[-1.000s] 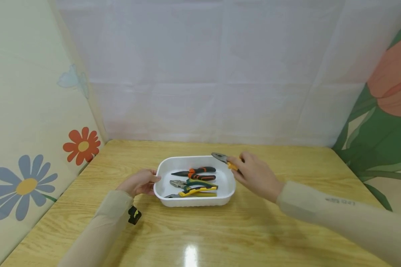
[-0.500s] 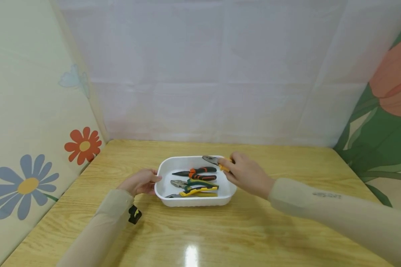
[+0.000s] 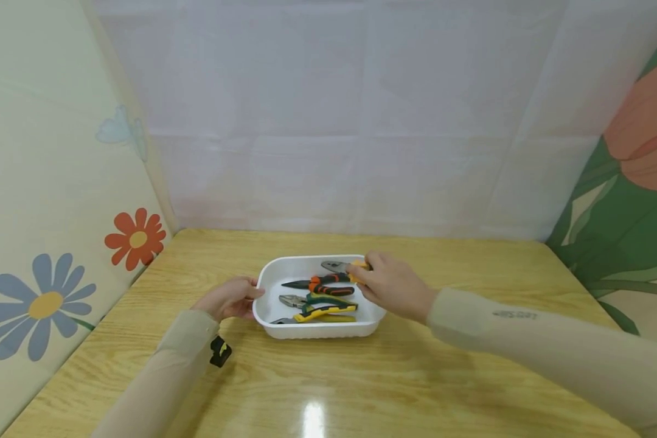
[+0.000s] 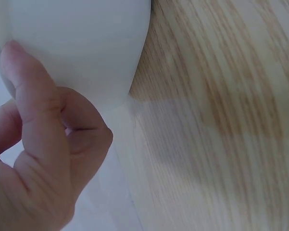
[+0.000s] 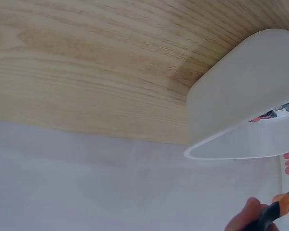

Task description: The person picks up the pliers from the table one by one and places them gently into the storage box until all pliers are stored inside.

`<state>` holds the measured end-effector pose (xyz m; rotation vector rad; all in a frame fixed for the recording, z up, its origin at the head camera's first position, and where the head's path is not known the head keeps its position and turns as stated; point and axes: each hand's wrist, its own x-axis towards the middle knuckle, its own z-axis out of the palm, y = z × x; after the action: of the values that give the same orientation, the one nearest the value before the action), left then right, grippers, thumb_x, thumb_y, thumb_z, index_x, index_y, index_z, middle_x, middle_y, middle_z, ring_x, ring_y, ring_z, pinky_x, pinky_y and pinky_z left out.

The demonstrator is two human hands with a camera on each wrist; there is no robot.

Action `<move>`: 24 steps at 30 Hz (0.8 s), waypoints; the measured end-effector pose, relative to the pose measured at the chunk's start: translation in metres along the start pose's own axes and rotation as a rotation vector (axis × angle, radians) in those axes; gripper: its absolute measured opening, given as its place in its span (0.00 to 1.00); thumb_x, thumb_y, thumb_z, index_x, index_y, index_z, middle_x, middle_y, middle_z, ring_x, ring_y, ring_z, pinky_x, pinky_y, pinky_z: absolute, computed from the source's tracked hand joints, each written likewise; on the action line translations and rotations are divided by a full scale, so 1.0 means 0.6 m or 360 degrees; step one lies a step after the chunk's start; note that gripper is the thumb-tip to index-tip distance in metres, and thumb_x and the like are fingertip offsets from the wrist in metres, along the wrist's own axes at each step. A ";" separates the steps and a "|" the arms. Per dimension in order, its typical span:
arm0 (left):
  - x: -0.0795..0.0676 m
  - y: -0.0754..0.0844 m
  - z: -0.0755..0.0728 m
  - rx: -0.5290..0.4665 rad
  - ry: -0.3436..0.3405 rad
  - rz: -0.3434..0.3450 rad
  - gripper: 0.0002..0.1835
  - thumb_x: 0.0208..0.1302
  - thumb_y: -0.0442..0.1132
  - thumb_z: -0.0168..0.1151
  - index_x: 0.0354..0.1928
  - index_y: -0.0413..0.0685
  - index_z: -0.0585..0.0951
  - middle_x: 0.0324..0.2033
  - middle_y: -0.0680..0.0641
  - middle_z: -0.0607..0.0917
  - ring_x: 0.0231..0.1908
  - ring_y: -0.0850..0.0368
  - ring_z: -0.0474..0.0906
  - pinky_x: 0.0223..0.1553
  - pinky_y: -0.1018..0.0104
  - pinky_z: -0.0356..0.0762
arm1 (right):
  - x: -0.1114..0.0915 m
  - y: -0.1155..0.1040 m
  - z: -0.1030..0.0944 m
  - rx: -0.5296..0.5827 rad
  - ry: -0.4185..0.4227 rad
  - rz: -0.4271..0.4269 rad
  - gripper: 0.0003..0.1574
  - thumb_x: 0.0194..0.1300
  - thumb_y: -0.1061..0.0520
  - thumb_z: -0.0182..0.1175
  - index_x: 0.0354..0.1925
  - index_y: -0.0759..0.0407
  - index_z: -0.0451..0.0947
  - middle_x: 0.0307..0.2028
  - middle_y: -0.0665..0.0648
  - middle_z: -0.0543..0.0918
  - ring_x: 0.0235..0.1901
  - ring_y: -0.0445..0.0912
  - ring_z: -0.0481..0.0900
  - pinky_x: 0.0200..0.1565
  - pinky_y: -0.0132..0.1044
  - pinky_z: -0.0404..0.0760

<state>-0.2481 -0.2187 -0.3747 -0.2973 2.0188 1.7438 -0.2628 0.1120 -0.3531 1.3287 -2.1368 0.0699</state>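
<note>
A white plastic tray [image 3: 314, 331] stands on the table. My left hand [image 3: 230, 299] grips its left end, with the thumb [image 4: 31, 72] along the wall in the left wrist view. Over the tray's back right part, my right hand [image 3: 396, 287] holds pliers [image 3: 335, 267] by their orange-yellow handles, the grey head pointing left. Inside lie long-nose pliers [image 3: 301, 284] with red and black handles, pliers [image 3: 292, 300] with green handles, and yellow-and-black pliers [image 3: 323, 312] nearest the front wall. In the right wrist view, only part of the right hand and a held handle [image 5: 279, 208] show.
The wood-grain table [image 3: 317, 383] runs back to a pale cloth backdrop [image 3: 328, 152]. Flower-printed panels flank it, one at the left [image 3: 60, 194] and one at the right [image 3: 629, 201]. A small black device [image 3: 220, 351] sits at the left sleeve.
My right hand has carried the pliers leftward and down, from the tray's right rim to above the long-nose pliers. The left hand and tray stay nearly still.
</note>
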 end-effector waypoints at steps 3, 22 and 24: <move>-0.001 0.000 0.000 0.0006 -0.0020 0.0010 0.12 0.73 0.29 0.43 0.53 0.28 0.63 0.32 0.44 0.73 0.28 0.56 0.75 0.29 0.68 0.79 | 0.003 -0.001 0.004 -0.0014 -0.0010 -0.0011 0.19 0.59 0.59 0.67 0.49 0.55 0.79 0.30 0.59 0.71 0.25 0.47 0.66 0.19 0.32 0.69; 0.000 0.000 0.000 0.0008 0.0010 -0.0010 0.13 0.73 0.29 0.44 0.55 0.29 0.63 0.32 0.44 0.73 0.27 0.56 0.74 0.26 0.70 0.77 | 0.035 -0.009 0.013 0.0079 -0.0124 -0.0209 0.19 0.62 0.58 0.65 0.51 0.55 0.77 0.35 0.57 0.77 0.29 0.47 0.73 0.27 0.33 0.76; 0.001 0.000 0.000 0.0000 0.0006 -0.0010 0.13 0.73 0.29 0.44 0.55 0.29 0.63 0.32 0.44 0.73 0.27 0.57 0.74 0.26 0.70 0.77 | 0.039 -0.007 0.015 0.0064 -0.0105 -0.0238 0.18 0.62 0.59 0.64 0.51 0.55 0.77 0.33 0.56 0.77 0.27 0.46 0.72 0.26 0.32 0.75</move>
<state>-0.2485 -0.2188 -0.3752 -0.3063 2.0183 1.7409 -0.2707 0.0881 -0.3493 1.5295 -2.0924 0.0081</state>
